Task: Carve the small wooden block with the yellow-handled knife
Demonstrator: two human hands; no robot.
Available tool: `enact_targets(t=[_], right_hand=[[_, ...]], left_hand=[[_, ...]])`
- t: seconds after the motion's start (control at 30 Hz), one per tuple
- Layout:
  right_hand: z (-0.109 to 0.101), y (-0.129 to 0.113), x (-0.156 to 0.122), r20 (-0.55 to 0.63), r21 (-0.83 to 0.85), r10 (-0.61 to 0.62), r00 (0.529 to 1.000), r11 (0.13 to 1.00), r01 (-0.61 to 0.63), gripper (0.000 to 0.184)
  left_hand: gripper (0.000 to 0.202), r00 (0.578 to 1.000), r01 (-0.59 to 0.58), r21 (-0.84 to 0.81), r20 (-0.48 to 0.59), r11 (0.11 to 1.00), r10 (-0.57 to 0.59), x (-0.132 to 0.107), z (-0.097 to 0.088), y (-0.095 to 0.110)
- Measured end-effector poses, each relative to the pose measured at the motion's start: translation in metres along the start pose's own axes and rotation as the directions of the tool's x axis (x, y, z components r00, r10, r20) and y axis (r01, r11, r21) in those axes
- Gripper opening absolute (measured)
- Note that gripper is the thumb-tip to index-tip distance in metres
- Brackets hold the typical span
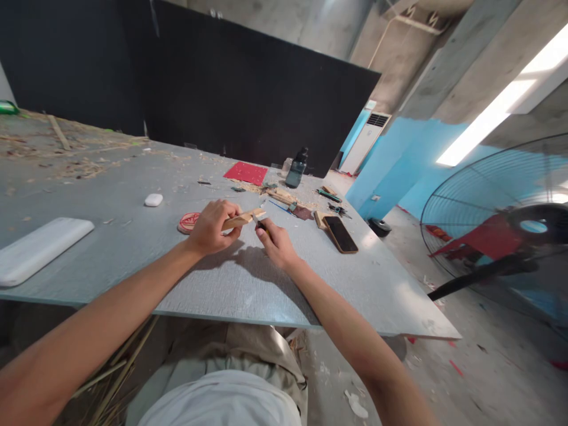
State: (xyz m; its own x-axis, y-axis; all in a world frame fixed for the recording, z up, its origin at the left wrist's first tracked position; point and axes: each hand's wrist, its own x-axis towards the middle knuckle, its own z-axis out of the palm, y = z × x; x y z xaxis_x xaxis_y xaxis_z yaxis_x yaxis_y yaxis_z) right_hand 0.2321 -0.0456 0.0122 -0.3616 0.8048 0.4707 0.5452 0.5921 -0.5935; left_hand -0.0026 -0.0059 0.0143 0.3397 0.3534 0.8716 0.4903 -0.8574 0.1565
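My left hand (213,225) is closed around a short pale wooden stick (243,219) and holds it just above the grey table (222,284). My right hand (276,239) grips a small dark-handled knife (261,223) whose tip meets the right end of the stick. Both hands hover over the table's middle. Just left of my left hand a round red disc (188,222) lies flat, partly hidden by my fingers.
A phone (339,234) lies to the right of my hands. Farther back are a red mat (246,173), a dark bottle (296,167), wood scraps and small tools (329,195). A white case (153,200) and white slab (38,248) lie left. A large fan (501,236) stands right.
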Motion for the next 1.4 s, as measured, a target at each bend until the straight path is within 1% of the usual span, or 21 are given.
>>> enact_targets(t=[0.17, 0.3, 0.43, 0.53, 0.63, 0.73, 0.87, 1.03, 1.2, 1.4], right_hand=[[0.002, -0.001, 0.0, -0.043, 0.03, -0.025, 0.999, 0.999, 0.027, 0.041], [0.003, 0.001, 0.001, -0.059, 0.028, -0.044, 0.997, 0.999, 0.046, 0.041], [0.003, 0.005, 0.002, -0.049, -0.002, -0.039, 0.998, 0.999, 0.039, 0.038], [0.003, 0.006, 0.003, -0.049, -0.016, -0.025, 0.998, 1.0, 0.024, 0.037], [0.003, 0.006, 0.003, -0.036, -0.012, -0.031, 0.999, 0.999, 0.031, 0.039], [0.003, 0.004, 0.003, -0.02, -0.014, -0.032, 0.999, 0.999, 0.032, 0.038], [0.002, 0.002, 0.002, -0.012, -0.013, -0.017, 1.0, 1.0, 0.017, 0.037], [0.001, -0.001, 0.002, 0.006, 0.013, 0.018, 1.0, 1.0, -0.018, 0.036], [0.003, -0.002, 0.001, 0.015, 0.028, 0.048, 0.999, 0.998, -0.048, 0.036], [0.002, -0.008, 0.001, 0.02, 0.068, 0.055, 0.998, 0.996, -0.056, 0.037]], left_hand=[[0.019, 0.996, 0.067, -0.014, 0.063, 0.998, -0.066, -0.001, 0.003, 0.0], [0.019, 0.982, 0.156, -0.05, 0.111, 0.986, -0.15, -0.001, 0.006, 0.002], [0.022, 0.952, 0.269, -0.107, 0.183, 0.957, -0.247, -0.002, 0.009, 0.006], [0.02, 0.923, 0.346, -0.141, 0.227, 0.928, -0.31, -0.002, 0.012, 0.007], [0.016, 0.903, 0.397, -0.167, 0.249, 0.902, -0.351, -0.001, 0.014, 0.007], [0.02, 0.889, 0.427, -0.191, 0.268, 0.884, -0.372, -0.001, 0.015, 0.005], [0.03, 0.874, 0.453, -0.213, 0.297, 0.865, -0.385, -0.001, 0.016, 0.005], [0.023, 0.867, 0.455, -0.221, 0.332, 0.863, -0.372, 0.0, 0.015, 0.005], [0.02, 0.887, 0.406, -0.203, 0.323, 0.891, -0.331, -0.002, 0.016, 0.004], [0.024, 0.924, 0.332, -0.133, 0.246, 0.934, -0.294, -0.008, 0.017, 0.0]])
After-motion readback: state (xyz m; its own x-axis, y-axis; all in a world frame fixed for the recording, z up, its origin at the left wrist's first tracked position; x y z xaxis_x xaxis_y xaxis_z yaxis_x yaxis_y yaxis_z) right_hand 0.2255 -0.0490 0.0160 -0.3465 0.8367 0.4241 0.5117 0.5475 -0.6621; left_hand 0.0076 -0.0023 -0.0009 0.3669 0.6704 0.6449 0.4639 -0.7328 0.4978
